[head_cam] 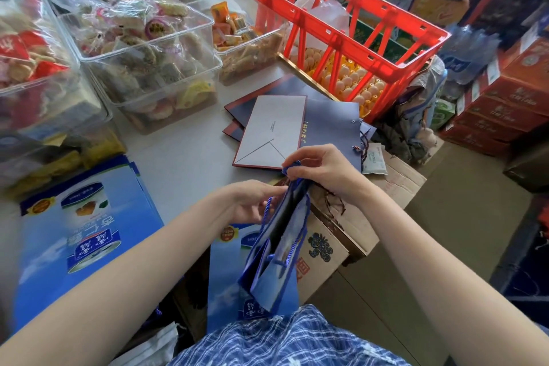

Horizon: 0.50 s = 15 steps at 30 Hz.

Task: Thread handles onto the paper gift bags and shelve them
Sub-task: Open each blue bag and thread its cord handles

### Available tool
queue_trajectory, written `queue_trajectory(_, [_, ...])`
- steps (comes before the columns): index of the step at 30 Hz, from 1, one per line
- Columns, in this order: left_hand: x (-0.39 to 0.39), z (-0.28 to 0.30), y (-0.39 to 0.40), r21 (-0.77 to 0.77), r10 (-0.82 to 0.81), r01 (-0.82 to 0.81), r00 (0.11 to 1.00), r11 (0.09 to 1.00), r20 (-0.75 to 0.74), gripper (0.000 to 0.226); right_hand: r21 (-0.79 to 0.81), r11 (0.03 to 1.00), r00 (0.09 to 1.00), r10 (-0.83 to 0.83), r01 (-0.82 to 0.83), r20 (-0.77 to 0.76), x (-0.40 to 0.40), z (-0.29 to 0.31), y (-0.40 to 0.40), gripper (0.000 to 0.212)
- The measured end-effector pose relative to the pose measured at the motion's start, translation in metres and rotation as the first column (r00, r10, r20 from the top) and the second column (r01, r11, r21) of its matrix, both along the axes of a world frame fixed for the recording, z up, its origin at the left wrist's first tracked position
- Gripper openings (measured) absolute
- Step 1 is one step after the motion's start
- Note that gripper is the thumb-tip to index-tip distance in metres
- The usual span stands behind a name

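Your left hand [252, 202] and right hand [318, 166] both pinch the top edge of the blue gift bag [276, 252] above flat bags [273, 131] on the desk [184, 157].

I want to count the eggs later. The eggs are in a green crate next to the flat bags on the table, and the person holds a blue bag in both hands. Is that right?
Nearly. The crate is red, not green; the head view shows it. The rest holds: the eggs sit inside it, beside the flat bags on the table, and the left hand and right hand both hold the blue bag.
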<state>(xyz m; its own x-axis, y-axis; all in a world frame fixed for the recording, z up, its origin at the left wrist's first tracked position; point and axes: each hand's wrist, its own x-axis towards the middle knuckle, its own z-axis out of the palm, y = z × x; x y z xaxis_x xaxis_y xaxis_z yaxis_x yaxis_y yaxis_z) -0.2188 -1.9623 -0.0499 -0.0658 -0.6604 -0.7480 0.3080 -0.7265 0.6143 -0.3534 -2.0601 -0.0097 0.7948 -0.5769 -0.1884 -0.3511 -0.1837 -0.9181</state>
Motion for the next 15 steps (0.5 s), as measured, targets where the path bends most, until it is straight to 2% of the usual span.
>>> queue_trajectory(2, [-0.003, -0.001, 0.004, -0.025, 0.093, -0.094, 0.995, 0.995, -0.032, 0.013, -0.154, 0.98, 0.985, 0.107, -0.128, -0.137, -0.002, 0.004, -0.004, 0.01])
queue_trajectory(4, [-0.005, -0.004, 0.009, -0.032, 0.191, -0.195, 0.975, 0.98, -0.113, 0.018, -0.301, 0.927, 0.958, 0.155, -0.226, -0.242, -0.004, 0.001, -0.003, 0.012])
queue_trajectory(8, [-0.008, -0.006, 0.02, -0.029, 0.295, -0.315, 0.915, 0.949, -0.273, 0.017, -0.436, 0.861, 0.956, 0.17, -0.262, -0.24, -0.009, -0.01, 0.004, 0.013])
queue_trajectory(11, [-0.004, -0.004, 0.024, -0.098, 0.254, -0.294, 0.921, 0.951, -0.294, 0.024, -0.468, 0.849, 0.958, 0.136, -0.245, -0.254, -0.017, -0.02, 0.004, 0.011])
queue_trajectory(13, [-0.003, -0.002, 0.026, -0.1, 0.265, -0.313, 0.905, 0.944, -0.333, 0.031, -0.431, 0.891, 0.981, 0.066, -0.139, -0.18, -0.019, -0.025, 0.006, 0.011])
queue_trajectory(15, [-0.007, -0.001, 0.026, -0.076, 0.335, -0.38, 0.88, 0.922, -0.337, 0.023, -0.347, 0.937, 0.994, -0.001, -0.039, -0.114, -0.02, -0.028, 0.009, 0.012])
